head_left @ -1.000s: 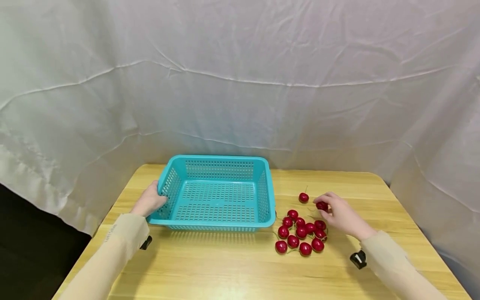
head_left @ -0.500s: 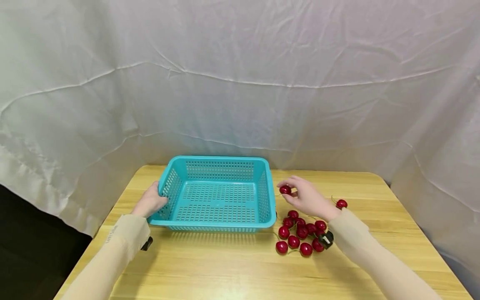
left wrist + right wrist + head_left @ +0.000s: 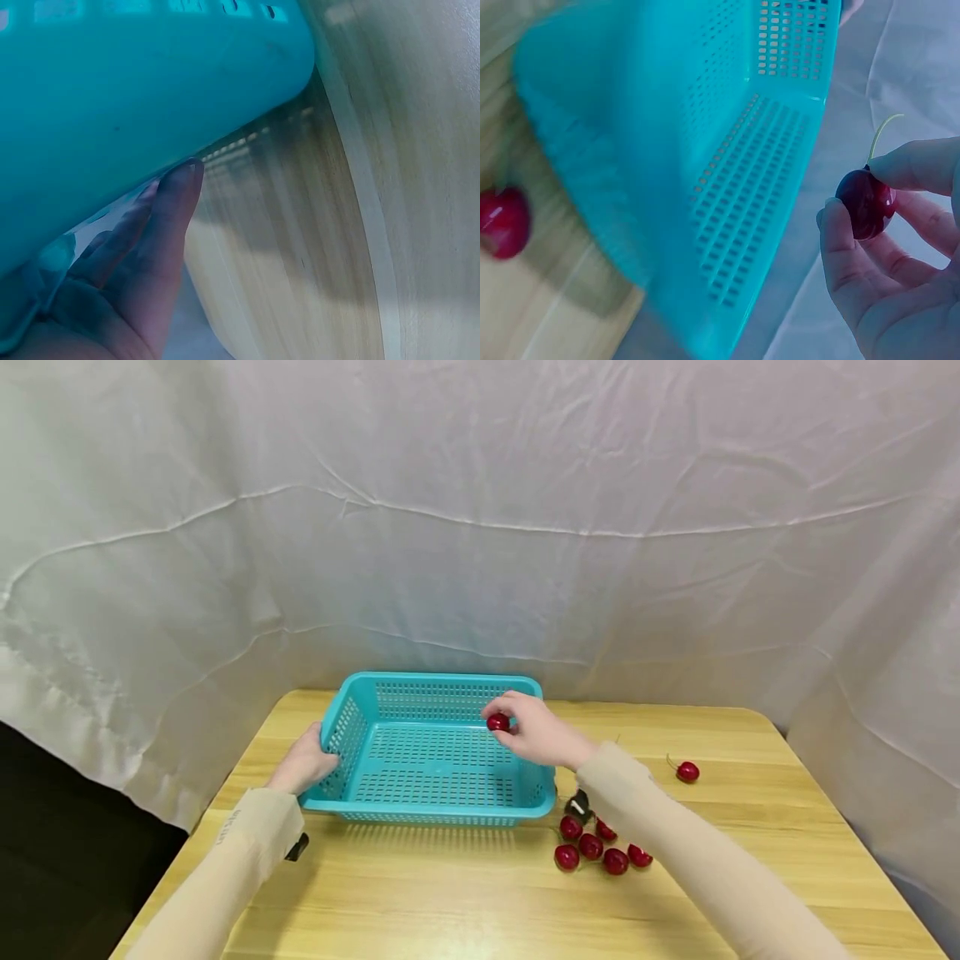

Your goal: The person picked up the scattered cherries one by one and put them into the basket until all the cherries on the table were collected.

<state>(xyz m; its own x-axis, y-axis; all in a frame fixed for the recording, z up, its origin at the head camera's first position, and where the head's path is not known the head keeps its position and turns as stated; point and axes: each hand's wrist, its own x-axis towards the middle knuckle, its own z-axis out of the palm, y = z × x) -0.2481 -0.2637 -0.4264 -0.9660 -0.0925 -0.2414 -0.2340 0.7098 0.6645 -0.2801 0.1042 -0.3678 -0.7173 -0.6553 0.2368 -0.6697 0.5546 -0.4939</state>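
Note:
A turquoise perforated plastic basket (image 3: 427, 811) stands on the wooden table. My left hand (image 3: 303, 762) grips its left side wall, thumb over the rim on the inside and fingers against the outside; the left wrist view shows those fingers (image 3: 172, 202) along the basket's outer wall. Above the right part of the basket, my right hand (image 3: 542, 732) pinches a dark red cherry (image 3: 497, 722) between thumb and fingertips. The cherry's green stem (image 3: 877, 135) points up in the right wrist view. No cherries show on the basket's visible floor.
Several cherries (image 3: 616, 862) lie grouped right of the basket, partly hidden by my right sleeve (image 3: 667, 827). A lone cherry (image 3: 687, 772) lies farther right. A pale cloth (image 3: 480, 568) hangs behind the table (image 3: 420, 893).
My right hand has carried the cherry leftward from the loose cherries, past the basket's right rim, to over its inside. My left hand keeps its grip on the basket.

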